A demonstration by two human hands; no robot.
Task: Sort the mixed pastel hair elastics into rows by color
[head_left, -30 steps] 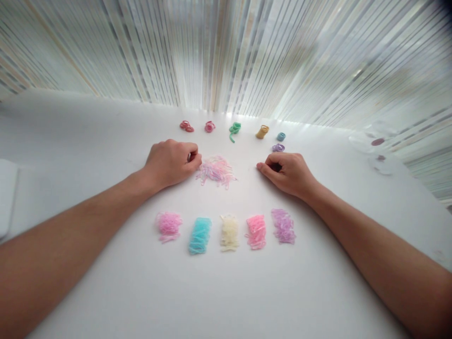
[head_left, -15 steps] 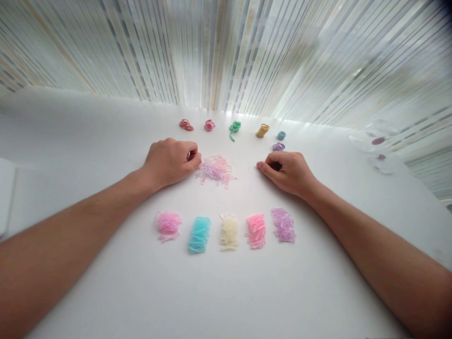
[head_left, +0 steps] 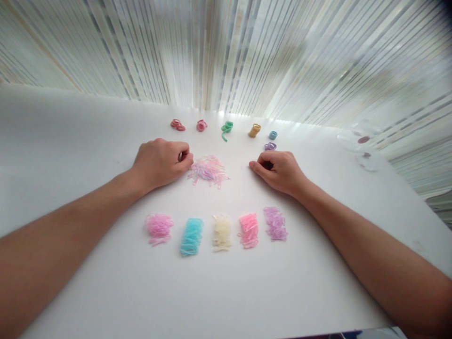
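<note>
My left hand [head_left: 161, 160] rests on the white table with its fingers curled in and thumb against the forefinger; I see nothing in it. Its fingertips are at the left edge of a loose pile of pastel, mixed-colour rubber bands [head_left: 210, 170]. To the right of that pile lies my right hand [head_left: 280, 172], also loosely closed, with no object visible in it. Just beyond its knuckles is a small purple coiled band [head_left: 270, 146]. Nearer to me sit sorted bundles of bands: pink [head_left: 159, 228], turquoise [head_left: 191, 236], cream [head_left: 222, 233], bright pink [head_left: 249, 230] and lilac [head_left: 276, 223].
Along the table's far side are coiled bands in red [head_left: 177, 125], rose [head_left: 201, 125], green [head_left: 227, 127], mustard [head_left: 254, 130] and blue [head_left: 273, 135]. Clear plastic pieces [head_left: 365, 160] lie at the right. A striped curtain [head_left: 212, 52] hangs behind. A dark printed item [head_left: 353, 334] shows at the bottom edge.
The view has turned slightly right, so everything appears a little further left. The dark printed item has come into sight at the bottom. Both hands keep their pose beside the pile.
</note>
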